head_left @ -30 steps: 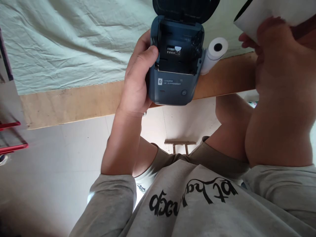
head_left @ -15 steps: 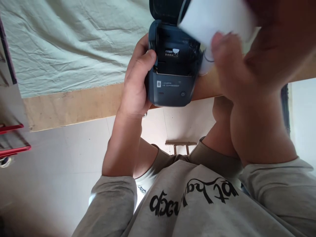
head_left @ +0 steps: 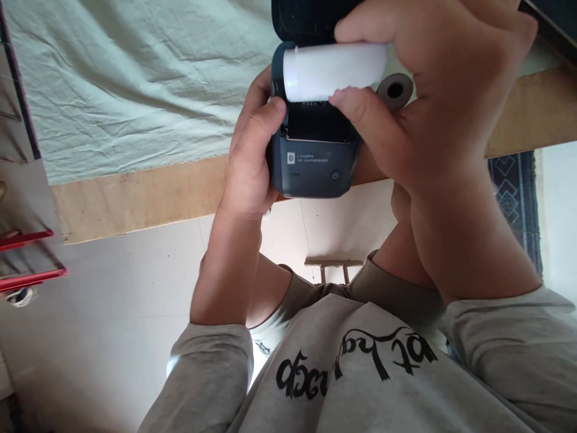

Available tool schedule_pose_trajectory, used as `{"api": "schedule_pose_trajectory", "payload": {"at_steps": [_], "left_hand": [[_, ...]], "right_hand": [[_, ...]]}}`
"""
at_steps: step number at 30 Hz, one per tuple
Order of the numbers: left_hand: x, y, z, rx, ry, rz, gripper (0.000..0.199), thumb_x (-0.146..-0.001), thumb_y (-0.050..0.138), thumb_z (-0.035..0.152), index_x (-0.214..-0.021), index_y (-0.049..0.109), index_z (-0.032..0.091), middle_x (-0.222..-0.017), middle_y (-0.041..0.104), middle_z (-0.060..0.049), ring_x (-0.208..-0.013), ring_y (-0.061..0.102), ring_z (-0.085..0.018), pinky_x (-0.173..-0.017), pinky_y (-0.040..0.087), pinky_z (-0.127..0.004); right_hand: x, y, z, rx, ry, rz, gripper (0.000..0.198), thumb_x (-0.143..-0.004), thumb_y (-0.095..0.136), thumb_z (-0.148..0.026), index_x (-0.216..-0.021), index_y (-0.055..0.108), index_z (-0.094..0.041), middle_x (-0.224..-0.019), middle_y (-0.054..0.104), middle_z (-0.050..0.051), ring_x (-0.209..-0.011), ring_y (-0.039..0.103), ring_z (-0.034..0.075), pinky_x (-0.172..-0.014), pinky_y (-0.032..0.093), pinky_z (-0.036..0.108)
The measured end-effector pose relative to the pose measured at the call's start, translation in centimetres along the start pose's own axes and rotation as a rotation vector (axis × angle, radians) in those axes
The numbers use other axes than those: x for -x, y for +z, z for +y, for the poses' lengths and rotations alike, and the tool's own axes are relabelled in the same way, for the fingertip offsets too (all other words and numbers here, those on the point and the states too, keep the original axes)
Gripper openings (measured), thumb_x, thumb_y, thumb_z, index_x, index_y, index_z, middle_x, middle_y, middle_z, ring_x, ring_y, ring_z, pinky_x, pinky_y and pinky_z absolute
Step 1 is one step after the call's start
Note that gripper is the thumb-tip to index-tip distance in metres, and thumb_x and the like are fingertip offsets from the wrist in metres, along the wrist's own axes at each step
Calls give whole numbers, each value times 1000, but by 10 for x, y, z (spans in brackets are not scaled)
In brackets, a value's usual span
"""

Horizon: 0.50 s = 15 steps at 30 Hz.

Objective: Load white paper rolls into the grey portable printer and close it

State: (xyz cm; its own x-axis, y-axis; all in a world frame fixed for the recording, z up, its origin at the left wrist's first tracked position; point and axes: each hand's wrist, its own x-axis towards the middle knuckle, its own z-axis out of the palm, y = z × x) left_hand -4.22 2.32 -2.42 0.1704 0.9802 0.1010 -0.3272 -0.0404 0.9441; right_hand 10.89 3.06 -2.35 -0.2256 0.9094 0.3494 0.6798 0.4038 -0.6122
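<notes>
My left hand [head_left: 256,144] is wrapped round the left side of a dark blue portable label printer [head_left: 315,168], thumb on its edge. The printer's black lid [head_left: 302,21] is flipped up, and its paper bay faces me. Between the thumb and fingers of my right hand [head_left: 433,90] is a white paper roll [head_left: 333,71], held sideways over the upper part of the bay. The roll's left end meets the bay's left wall; whether it is seated inside I cannot tell. A second small roll [head_left: 395,90] with a dark core hole stands just right of the printer, partly behind my right hand.
A pale green cloth [head_left: 135,78] covers the table, whose bare wooden edge [head_left: 135,195] runs below it. Red-edged shelves [head_left: 33,279] stand at the left. Under the table are a small wooden stool [head_left: 333,263] and a dark patterned mat [head_left: 516,204] at right.
My right hand has moved left and brought the white paper roll over the printer's bay, turning it level. My left hand and the printer have stayed almost still.
</notes>
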Motion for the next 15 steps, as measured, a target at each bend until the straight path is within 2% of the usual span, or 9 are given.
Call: {"api": "schedule_pose_trajectory", "payload": {"at_steps": [3, 7, 11, 15], "left_hand": [[0, -1, -1, -11, -22, 4, 28, -67, 32, 36, -92, 39, 26, -92, 49, -1, -91, 43, -18, -66, 37, -29], [-2, -2, -3, -34, 15, 18, 28, -67, 33, 38, -91, 42, 25, -90, 49, -1, -90, 43, -18, -65, 38, -29], [-2, -2, -3, 2, 44, -6, 30, -66, 35, 38, -91, 41, 23, -88, 49, -4, -90, 44, -20, -65, 38, -29], [0, -2, -4, -40, 81, -60, 39, -57, 51, 36, -94, 39, 27, -78, 50, -2, -84, 47, -18, -69, 39, -30]], "right_hand": [[-8, -9, -1, 121, -52, 10, 43, -76, 22, -49, -94, 46, -18, -87, 48, -5, -106, 35, 5, -96, 31, 32], [-8, -19, -1, 282, -178, 30, 34, -74, 26, -51, -89, 47, -30, -98, 43, -17, -103, 37, 4, -94, 34, 32], [-1, -17, -1, 283, -315, 28, 27, -74, 28, -46, -86, 49, -35, -95, 43, -18, -101, 37, 1, -91, 35, 28], [0, -14, 1, 232, -426, -20, 22, -67, 40, -46, -83, 51, -36, -93, 44, -19, -100, 38, 0, -91, 35, 26]]}}
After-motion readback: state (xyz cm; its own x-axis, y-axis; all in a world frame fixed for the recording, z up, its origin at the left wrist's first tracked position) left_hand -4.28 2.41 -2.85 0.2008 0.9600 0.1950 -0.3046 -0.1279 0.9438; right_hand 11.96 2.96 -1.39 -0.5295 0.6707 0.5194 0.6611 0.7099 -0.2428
